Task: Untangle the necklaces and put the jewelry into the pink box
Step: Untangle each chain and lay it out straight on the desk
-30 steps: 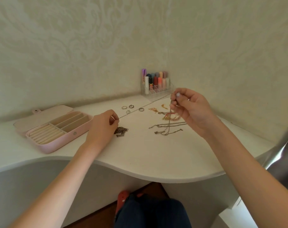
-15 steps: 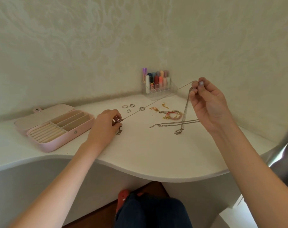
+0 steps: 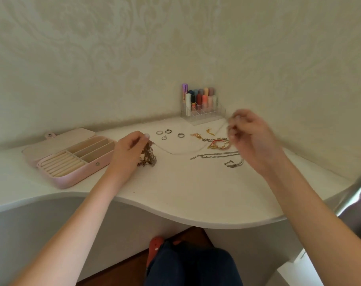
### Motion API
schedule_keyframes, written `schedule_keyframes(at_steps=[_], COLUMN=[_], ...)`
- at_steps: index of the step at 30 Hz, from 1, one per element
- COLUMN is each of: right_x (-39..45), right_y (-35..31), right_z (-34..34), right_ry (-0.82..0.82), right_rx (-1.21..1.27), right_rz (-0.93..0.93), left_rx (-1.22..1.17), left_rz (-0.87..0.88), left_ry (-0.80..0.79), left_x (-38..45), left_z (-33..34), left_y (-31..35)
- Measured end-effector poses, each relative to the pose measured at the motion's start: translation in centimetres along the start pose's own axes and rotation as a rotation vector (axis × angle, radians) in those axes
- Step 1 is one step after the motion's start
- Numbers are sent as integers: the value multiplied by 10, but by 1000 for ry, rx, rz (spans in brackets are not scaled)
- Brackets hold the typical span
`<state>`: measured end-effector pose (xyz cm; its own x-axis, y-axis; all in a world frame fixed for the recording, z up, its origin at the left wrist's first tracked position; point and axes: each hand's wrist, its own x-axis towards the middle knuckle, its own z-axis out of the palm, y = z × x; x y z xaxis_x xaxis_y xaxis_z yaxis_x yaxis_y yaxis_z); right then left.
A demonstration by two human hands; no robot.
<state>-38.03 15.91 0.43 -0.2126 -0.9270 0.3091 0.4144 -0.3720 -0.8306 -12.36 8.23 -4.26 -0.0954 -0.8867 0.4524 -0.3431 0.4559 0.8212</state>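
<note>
Chain (image 3: 181, 152) now sags between both hands; pink box (image 3: 72, 156) lies open

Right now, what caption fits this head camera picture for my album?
Two hands, left and right, stretch a thin chain over a white desk beside an open pink box.

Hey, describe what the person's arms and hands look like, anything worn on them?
Both forearms are bare, with no sleeves showing. The left hand shows no watch or bracelet at the wrist, and one fingertip has a pale nail. The right hand is motion-blurred, so rings or nail details cannot be told.
</note>
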Motion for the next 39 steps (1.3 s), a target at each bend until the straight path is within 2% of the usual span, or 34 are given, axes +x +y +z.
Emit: schedule_keyframes(at_steps=[4, 8, 11, 14, 17, 20, 22, 25, 30, 34, 39], right_x=[-4, -2, 1, 0, 1, 4, 7, 10, 11, 16, 18], right_y=[34, 58, 73, 87, 89, 79, 73, 67, 58, 49, 48], right_z=[40, 75, 89, 94, 90, 82, 75, 71, 71, 67, 63], right_ry=[-206, -352, -452, -452, -404, -339, -261, -154, -80, 1, -22], right_rx=[-476, -914, -1118, -1204, -1133, -1018, -872, -685, -384, -125, -167], right_rz=[190, 294, 262, 167, 85, 81, 115, 128, 172, 98, 8], left_rx=[-346, -422, -451, -452, -451, -390, -343, -306, -245, -86, 180], left_rz=[-150, -202, -192, -180, -162, -168, -166, -189, -247, -226, -100], left_ry=[-68, -47, -50, -49, -26, 99, 179, 200, 279, 301, 261], left_x=[1, 0, 1, 2, 3, 3, 5, 7, 7, 7, 6], left_z=[2, 0, -2, -1, 0, -1, -2, 0, -4, -1, 2], left_y=[3, 3, 1, -1, -1, -2, -4, -6, -10, -13, -15])
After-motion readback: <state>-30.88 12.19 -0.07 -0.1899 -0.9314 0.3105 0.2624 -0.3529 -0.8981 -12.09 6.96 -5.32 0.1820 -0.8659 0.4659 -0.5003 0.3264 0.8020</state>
